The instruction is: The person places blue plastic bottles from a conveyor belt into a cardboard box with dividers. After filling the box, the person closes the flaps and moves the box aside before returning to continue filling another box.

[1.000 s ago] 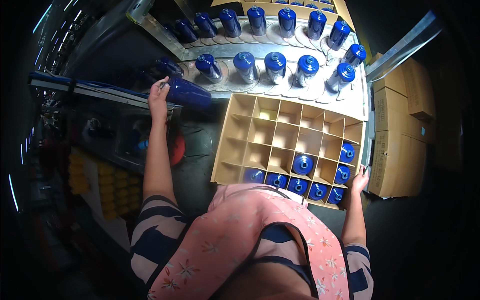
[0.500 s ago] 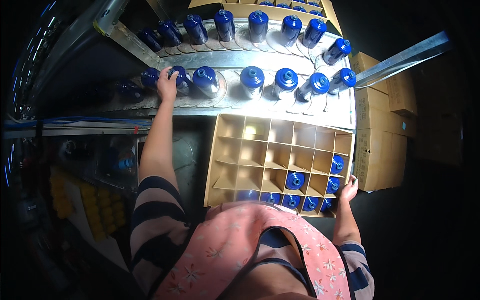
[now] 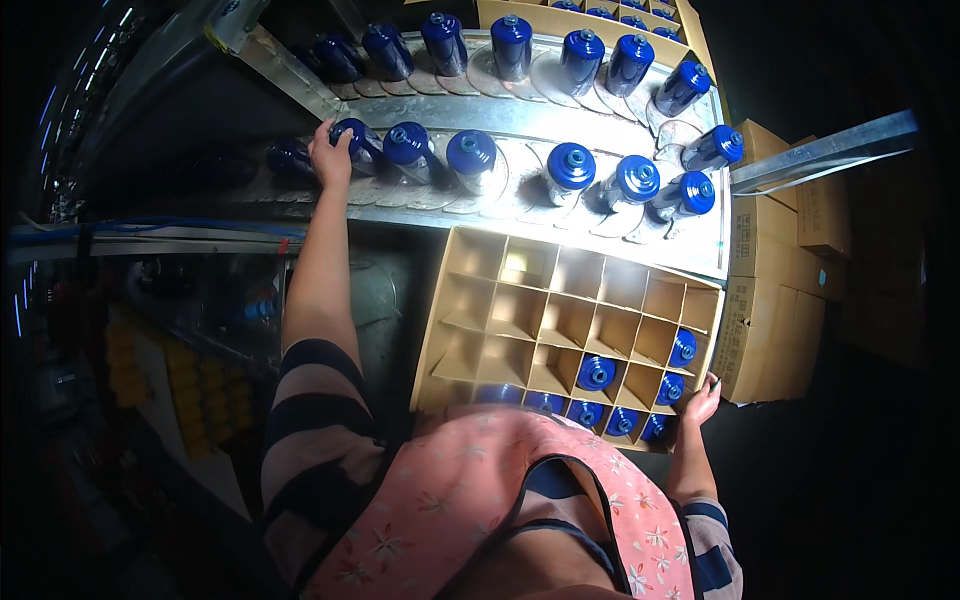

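My left hand (image 3: 330, 155) reaches to the near row of glossy blue bottles with narrow necks. Its fingers and thumb close on the upper left side of a bottle (image 3: 362, 142); the far fingertips are partly hidden. Another bottle (image 3: 407, 145) stands just to its right. At my waist is an open cardboard carton (image 3: 437, 330) split by dividers into many cells. Blue bottles stand in its near row and along its right side, with a single bottle (image 3: 597, 372) further in. My right hand (image 3: 702, 400) grips the carton's right wall near its near corner.
A curved metal conveyor (image 3: 520, 215) carries two rows of bottles under bright light. Slanted metal bars (image 3: 825, 152) flank it on both sides. Stacked closed cartons (image 3: 775, 340) stand at right, and another carton (image 3: 690, 30) of bottles at the far side. Blue cables (image 3: 110, 232) run at left.
The near row's bottles have travelled right past my left hand, which stays at about the same spot. The whole view has shifted slightly. My right hand remains on the carton.
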The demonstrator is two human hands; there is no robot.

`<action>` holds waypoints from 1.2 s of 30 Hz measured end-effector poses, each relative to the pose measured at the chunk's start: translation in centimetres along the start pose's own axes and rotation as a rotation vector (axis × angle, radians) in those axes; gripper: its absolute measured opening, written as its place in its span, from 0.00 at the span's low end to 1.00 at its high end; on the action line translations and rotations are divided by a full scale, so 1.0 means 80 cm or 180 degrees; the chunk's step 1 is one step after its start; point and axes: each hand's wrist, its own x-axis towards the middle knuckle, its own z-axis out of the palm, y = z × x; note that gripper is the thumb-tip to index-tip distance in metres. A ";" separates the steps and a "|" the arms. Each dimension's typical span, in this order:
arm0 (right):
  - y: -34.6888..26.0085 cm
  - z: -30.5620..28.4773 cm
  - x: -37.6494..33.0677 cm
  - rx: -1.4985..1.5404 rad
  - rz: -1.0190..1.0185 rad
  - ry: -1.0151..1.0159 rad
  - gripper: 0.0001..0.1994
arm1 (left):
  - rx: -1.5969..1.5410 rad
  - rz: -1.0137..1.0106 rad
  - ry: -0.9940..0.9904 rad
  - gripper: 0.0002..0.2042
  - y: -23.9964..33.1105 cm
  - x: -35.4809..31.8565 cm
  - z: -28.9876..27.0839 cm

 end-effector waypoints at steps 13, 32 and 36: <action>-0.043 -0.011 -0.049 -0.0088 0.0071 0.0049 0.09 | 0.0100 -0.0266 -0.0254 0.18 0.048 -0.013 0.016; -0.075 0.041 -0.022 -0.0027 -0.0093 -0.0103 0.08 | -0.0568 0.2488 -0.4200 0.18 0.319 -0.469 0.027; -0.068 0.032 0.003 -0.0048 -0.0080 -0.0200 0.09 | -0.0476 0.2881 -0.4429 0.17 0.339 -0.482 0.038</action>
